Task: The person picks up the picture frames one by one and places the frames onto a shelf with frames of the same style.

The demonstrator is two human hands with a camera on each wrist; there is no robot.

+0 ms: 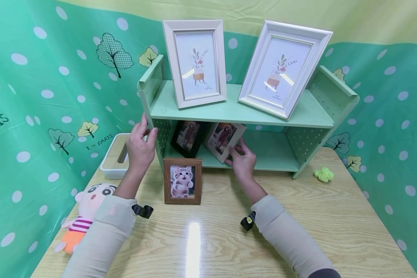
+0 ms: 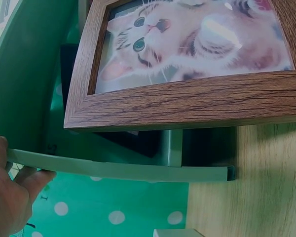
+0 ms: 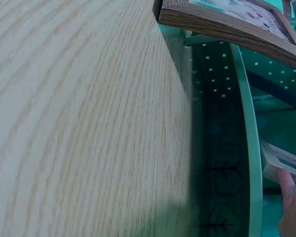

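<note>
A green two-tier shelf (image 1: 271, 148) stands on the table. My left hand (image 1: 141, 148) grips the front edge of its left side panel; in the left wrist view the fingers of that hand (image 2: 10, 192) straddle the panel edge. On the lower tier, my right hand (image 1: 242, 160) pinches the right edge of a pale photo frame (image 1: 233, 143) with a dog picture, which leans to one side. In the right wrist view a finger lies along this frame (image 3: 281, 163). Beside it leans a black photo frame (image 1: 178, 137). A brown wooden photo frame (image 1: 182, 200) with a kitten picture stands in front of the shelf.
Two white picture frames (image 1: 217, 61) (image 1: 255, 69) stand on the top tier. A white box with a wooden lid (image 1: 112, 164) and a plush doll (image 1: 81, 224) are on the left. A yellow-green crocheted item (image 1: 323, 175) lies at the right. Dotted green cloth (image 1: 48, 116) hangs behind.
</note>
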